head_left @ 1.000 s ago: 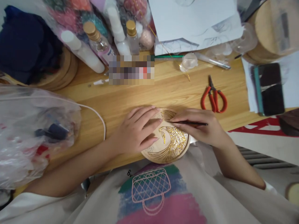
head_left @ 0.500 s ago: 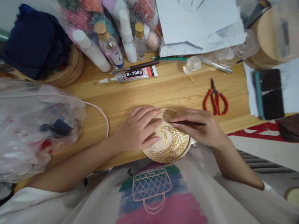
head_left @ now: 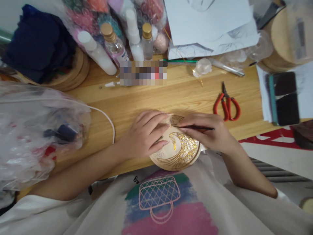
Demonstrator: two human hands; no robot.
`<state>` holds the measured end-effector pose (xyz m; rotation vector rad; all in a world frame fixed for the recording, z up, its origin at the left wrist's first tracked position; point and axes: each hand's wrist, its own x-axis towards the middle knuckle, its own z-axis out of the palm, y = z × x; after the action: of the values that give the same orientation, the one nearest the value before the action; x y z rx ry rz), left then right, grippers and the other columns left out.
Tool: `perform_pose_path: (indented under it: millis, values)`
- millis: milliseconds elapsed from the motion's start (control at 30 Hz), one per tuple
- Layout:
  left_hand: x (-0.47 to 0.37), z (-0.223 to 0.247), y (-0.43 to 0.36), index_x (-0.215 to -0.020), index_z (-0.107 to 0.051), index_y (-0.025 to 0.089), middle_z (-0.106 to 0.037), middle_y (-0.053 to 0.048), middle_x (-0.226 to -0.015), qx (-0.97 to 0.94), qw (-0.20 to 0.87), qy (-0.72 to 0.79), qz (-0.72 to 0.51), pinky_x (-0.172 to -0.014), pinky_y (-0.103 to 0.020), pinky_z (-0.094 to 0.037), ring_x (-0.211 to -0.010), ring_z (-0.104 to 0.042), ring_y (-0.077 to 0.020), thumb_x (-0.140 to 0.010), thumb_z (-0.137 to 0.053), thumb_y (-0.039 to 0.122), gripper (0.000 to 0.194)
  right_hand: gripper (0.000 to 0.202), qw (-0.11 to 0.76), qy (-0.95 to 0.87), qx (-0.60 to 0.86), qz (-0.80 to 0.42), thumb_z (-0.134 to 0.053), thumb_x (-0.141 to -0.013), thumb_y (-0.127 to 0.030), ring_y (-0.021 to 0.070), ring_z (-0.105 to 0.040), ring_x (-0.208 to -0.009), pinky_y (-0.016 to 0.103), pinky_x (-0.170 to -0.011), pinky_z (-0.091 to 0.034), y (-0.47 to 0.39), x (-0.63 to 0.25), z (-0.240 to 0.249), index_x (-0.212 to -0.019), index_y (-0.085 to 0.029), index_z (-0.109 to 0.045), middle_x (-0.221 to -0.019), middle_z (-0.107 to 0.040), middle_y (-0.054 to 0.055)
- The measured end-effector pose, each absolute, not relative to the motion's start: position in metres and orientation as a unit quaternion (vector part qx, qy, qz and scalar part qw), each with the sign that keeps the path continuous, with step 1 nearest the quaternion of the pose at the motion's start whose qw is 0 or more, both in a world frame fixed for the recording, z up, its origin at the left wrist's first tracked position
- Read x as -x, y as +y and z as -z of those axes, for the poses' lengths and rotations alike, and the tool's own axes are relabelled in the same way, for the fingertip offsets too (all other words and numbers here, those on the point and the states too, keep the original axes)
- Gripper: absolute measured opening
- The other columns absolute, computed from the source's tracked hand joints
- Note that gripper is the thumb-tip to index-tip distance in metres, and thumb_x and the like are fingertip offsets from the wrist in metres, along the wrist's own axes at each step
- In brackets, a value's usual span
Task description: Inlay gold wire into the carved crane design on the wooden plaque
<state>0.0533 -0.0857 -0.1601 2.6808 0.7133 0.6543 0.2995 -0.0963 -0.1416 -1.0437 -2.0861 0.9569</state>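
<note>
Left hand (head_left: 146, 135) lies flat, fingers spread, on the left half of a round wooden disc (head_left: 177, 151) at the near table (head_left: 151, 98) edge; right hand (head_left: 207, 132) pinches a thin brush (head_left: 195, 128), its tip over the disc's gold bird design. Red scissors (head_left: 227, 105) lie beyond the right hand, a white cable (head_left: 107, 119) left of the left hand, and bottles (head_left: 114, 45) stand at the far edge.

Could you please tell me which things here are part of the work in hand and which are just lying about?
In use:
round wooden disc with gold bird, under the left hand
thin dark tool, in the right hand

Lying about:
red scissors
clear bottles
phone
plastic bag
papers
</note>
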Motion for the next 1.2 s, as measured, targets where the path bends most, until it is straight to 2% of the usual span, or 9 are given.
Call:
perform_pose_path:
  millis: [300,500,1200]
  values:
    - [-0.052,0.158,-0.085,-0.106,-0.065,0.014,-0.062,-0.017,-0.125,-0.933,0.128,0.241,-0.235,-0.096,-0.049,-0.049,-0.117,-0.056,-0.0301,-0.093,-0.055,0.034,0.026,0.011,0.309,-0.779,0.402,-0.369,-0.065,-0.087,-0.014,0.0154,-0.069,-0.081,0.027,-0.072,-0.056,-0.093,-0.297,0.141,-0.097,-0.014,-0.07,-0.09,-0.075,0.007]
    - [-0.052,0.159,-0.085,-0.104,-0.067,0.011,-0.061,-0.02,-0.124,-0.934,0.138,0.229,-0.238,-0.096,-0.051,-0.049,-0.117,-0.055,-0.0322,-0.093,-0.055,0.031,0.026,0.01,0.314,-0.781,0.403,-0.36,-0.066,-0.086,-0.013,0.0144,-0.07,-0.081,0.025,-0.072,-0.056,-0.099,-0.3,0.139,-0.095,-0.015,-0.07,-0.087,-0.075,0.007]
    - [-0.053,0.163,-0.086,-0.116,-0.063,0.013,-0.055,-0.02,-0.132,-0.929,0.168,0.249,-0.214,-0.1,-0.054,-0.045,-0.123,-0.05,-0.0329,-0.094,-0.052,0.035,0.033,0.011,0.338,-0.767,0.423,-0.344,-0.067,-0.085,-0.014,0.0137,-0.07,-0.079,0.025,-0.07,-0.056,-0.105,-0.297,0.145,-0.096,-0.018,-0.07,-0.086,-0.075,0.004]
